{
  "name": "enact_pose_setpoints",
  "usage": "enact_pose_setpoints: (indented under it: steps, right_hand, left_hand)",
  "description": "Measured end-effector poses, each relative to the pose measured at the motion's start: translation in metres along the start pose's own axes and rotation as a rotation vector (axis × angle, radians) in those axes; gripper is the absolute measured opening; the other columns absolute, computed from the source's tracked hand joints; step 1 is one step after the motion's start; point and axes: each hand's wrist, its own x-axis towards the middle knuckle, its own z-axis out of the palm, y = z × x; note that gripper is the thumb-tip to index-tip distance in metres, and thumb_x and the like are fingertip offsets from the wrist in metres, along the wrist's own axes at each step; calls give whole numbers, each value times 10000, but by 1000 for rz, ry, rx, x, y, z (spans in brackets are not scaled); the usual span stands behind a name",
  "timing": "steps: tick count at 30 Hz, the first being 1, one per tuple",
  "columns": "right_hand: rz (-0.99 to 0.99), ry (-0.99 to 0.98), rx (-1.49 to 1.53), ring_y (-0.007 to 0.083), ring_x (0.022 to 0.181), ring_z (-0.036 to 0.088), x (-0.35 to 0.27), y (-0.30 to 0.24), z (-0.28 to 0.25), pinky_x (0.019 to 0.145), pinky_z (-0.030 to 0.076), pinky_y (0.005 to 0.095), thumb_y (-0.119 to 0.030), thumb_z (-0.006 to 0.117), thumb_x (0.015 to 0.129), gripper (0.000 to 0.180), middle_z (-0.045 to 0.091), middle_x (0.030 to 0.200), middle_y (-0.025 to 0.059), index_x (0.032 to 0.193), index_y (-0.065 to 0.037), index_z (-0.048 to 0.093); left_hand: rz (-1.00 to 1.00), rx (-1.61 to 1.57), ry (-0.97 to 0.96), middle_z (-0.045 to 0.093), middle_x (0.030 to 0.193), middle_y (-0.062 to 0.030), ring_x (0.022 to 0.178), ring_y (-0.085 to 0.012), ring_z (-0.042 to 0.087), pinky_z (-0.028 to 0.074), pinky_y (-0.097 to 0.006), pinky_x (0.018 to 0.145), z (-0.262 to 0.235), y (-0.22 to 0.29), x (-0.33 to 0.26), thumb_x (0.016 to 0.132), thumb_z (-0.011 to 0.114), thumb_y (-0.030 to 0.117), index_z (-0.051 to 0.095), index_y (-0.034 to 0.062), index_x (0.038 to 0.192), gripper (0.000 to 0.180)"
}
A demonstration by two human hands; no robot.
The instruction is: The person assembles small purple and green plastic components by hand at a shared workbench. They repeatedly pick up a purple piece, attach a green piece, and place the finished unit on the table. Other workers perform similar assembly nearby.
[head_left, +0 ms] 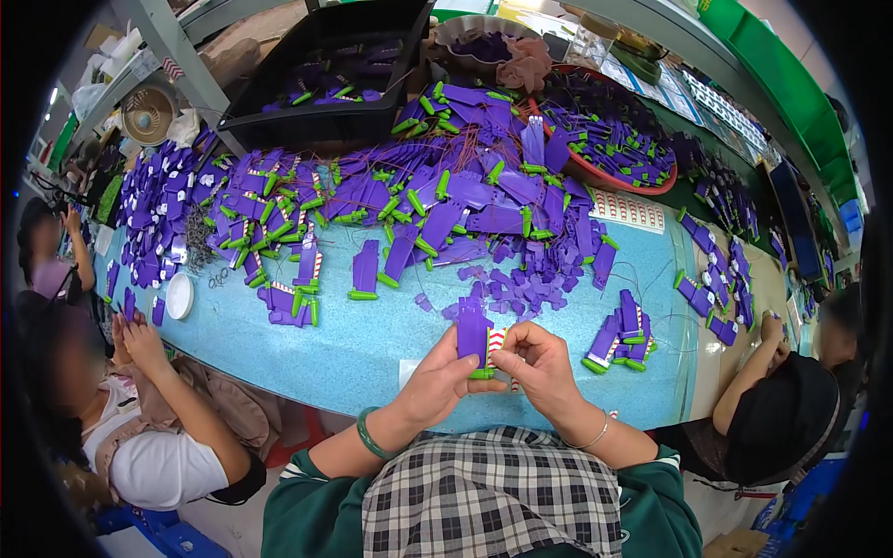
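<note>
Now your left hand grips a flat purple-and-green plastic piece, right hand pinching its red-and-white chevron strip, purple scraps beyond it.

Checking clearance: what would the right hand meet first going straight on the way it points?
The right hand would first meet the red-and-white striped strip, then likely the purple piece in the left hand; exact depth is unclear.

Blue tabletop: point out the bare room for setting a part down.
Widest bare patch: the blue tabletop between the white dish, the purple-and-green heap and the left hand. A smaller one separates the right hand from the small purple-and-green cluster. Crowded: the far side, filled by the heap, black tray and red basin.
</note>
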Motion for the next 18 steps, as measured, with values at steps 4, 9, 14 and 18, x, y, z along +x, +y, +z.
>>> enact_pose_setpoints:
  steps: [4, 9, 14, 18]
  right_hand:
    - [36, 25, 50, 72, 783, 580, 0, -1, 2, 743, 484, 242, -37, 679, 846, 86, 627, 844, 13, 888, -17, 606]
    - [-4, 22, 27, 72, 783, 580, 0, 6, 2, 735, 483, 239, -32, 677, 845, 86, 625, 845, 13, 895, -14, 609]
    - [-15, 33, -14, 74, 775, 580, -1, 7, 2, 714, 473, 233, -33, 680, 841, 92, 625, 843, 12, 901, -13, 613]
    - [-56, 42, -46, 72, 768, 578, -3, 9, 3, 690, 462, 224, -34, 685, 836, 93, 626, 840, 13, 894, -14, 615]
  left_hand:
    - [-6, -15, -1, 458, 1286, -89, 1162, -204, 515, 523, -434, 928, 1, 1, 0, 950, 394, 61, 317, 93, 1349, 408]
    - [-8, 5, 12, 452, 1292, -92, 1177, -211, 504, 516, -443, 934, 2, 2, 1, 929, 383, 40, 310, 99, 1360, 442]
    - [-1, -9, 10, 464, 1284, -95, 1173, -213, 514, 518, -444, 932, 0, -1, 1, 911, 395, 20, 314, 98, 1361, 463]
    - [19, -4, -4, 496, 1263, -101, 1148, -218, 549, 526, -434, 927, -5, -7, 1, 902, 440, -8, 330, 79, 1350, 469]
